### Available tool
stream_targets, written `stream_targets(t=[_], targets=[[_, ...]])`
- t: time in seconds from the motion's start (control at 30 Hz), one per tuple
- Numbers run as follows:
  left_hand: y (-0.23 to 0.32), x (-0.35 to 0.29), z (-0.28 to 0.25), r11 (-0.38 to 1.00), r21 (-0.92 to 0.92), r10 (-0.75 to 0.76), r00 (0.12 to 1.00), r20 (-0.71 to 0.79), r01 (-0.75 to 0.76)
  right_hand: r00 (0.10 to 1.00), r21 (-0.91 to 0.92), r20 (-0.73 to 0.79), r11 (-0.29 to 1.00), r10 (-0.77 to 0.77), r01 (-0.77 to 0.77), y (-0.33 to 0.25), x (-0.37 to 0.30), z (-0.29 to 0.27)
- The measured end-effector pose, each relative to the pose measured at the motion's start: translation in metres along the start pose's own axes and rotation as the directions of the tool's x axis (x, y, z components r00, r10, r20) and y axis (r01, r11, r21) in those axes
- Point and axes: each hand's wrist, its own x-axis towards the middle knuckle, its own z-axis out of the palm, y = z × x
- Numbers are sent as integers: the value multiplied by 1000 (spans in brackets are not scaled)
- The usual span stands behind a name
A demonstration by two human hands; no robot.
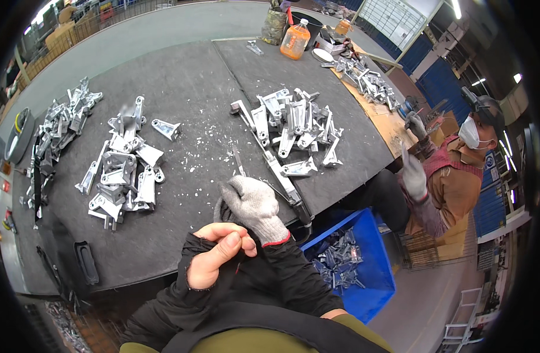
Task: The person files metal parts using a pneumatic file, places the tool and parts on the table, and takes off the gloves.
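My left hand (220, 253) is bare below a black sleeve, its thumb and fingertips pinched together beside my right wrist. Whatever lies between them, if anything, is too small to make out. A grey knit glove with a red hem covers my right hand (250, 203), whose fingers are curled over at the table's near edge. Darker grey fabric (220, 210) bunches by its fingers; whether it is gripped I cannot tell. Just beyond the fist, a narrow metal blade (238, 160) points away across the black tabletop (190, 247). Beside it lies a long metal bar tool (281, 176) with a dark end.
Silver metal brackets lie in piles at left (126, 176) and right (296, 120), with pale shavings (193, 144) between. A blue bin (375, 276) of metal parts stands below right. An orange-liquid jug (295, 40) stands far back. At right sits a masked co-worker (458, 170) wearing gloves.
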Motion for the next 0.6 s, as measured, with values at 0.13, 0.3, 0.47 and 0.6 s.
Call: stream_targets(t=[0.13, 0.3, 0.47, 0.6], targets=[[-2, -2, 0, 999, -15, -52, 993, -107, 51, 1000, 50, -29, 999, 0, 1, 0, -3, 0], [-5, -1, -6, 984, -171, -75, 990, -116, 54, 1000, 31, 13, 999, 27, -28, -1, -3, -1], [3, 1, 10, 985, -163, -76, 994, -82, 62, 998, 63, 27, 997, 49, -51, 4, -3, 1], [23, -1, 29, 929, 327, 82, 961, 265, -170, 1000, 48, 30, 999, -7, 6, 12, -3, 5]])
